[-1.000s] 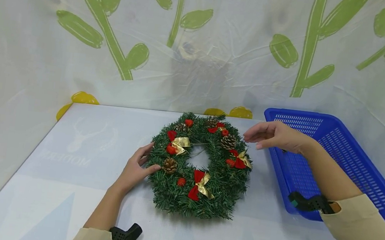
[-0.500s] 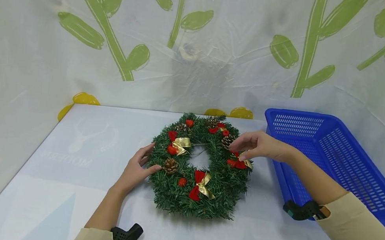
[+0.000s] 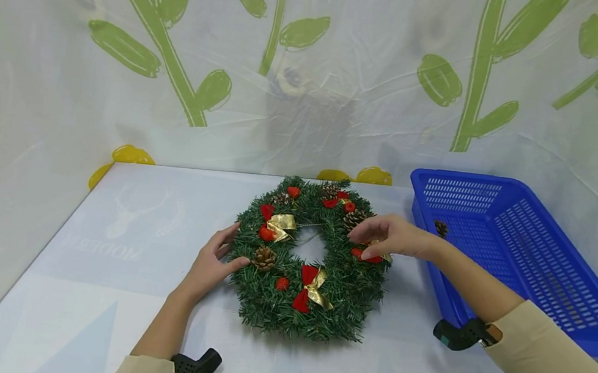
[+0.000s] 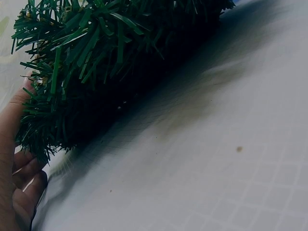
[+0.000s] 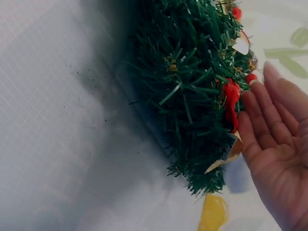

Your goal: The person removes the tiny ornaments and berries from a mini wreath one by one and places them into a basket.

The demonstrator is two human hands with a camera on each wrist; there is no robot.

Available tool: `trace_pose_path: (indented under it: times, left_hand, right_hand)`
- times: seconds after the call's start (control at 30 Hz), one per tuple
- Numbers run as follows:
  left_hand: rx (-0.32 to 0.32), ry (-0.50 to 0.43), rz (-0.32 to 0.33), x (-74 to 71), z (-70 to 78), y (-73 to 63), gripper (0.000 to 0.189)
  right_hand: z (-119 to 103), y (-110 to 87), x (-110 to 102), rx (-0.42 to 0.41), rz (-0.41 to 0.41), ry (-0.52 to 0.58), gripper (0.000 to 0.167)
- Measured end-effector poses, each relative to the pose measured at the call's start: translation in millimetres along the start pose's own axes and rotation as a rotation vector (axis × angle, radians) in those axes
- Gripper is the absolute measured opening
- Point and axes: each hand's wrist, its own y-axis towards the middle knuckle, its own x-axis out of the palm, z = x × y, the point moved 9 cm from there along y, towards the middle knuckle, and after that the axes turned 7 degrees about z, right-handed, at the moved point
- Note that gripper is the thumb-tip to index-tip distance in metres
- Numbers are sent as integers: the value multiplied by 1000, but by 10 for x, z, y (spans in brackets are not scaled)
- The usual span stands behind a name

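A green Christmas wreath lies on the white table, decorated with red-and-gold bows, pine cones and red berries. At its left edge my left hand grips the greenery, thumb on the near side beside a brown pine cone. The left wrist view has its fingers bent around the wreath's side. My right hand hovers over the wreath's right side, fingers loosely curved and holding nothing. It partly covers a red-and-gold bow. In the right wrist view the fingertips are right beside that bow's red loop.
A blue perforated basket stands at the right, partly behind my right forearm. Inside it lies a small brown pine cone. A white curtain with painted flowers hangs behind the table. A thin cord crosses the wreath's centre hole.
My right hand has moved left and toward me, from beside the basket to over the wreath's right bow. The pine cone in the basket has come into sight. My left hand stays put.
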Motion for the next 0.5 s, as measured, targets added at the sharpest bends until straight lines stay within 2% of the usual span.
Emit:
trace_pose_path:
  times: [0.37,0.5]
  left_hand:
    - [4,3,-1,-2,19,-1,73]
    - [10,8,-1,-2,35,0,73]
  right_hand:
    - [123,24,43,64,-39,-72,45]
    - [144,18,54,65,-48,-104,45]
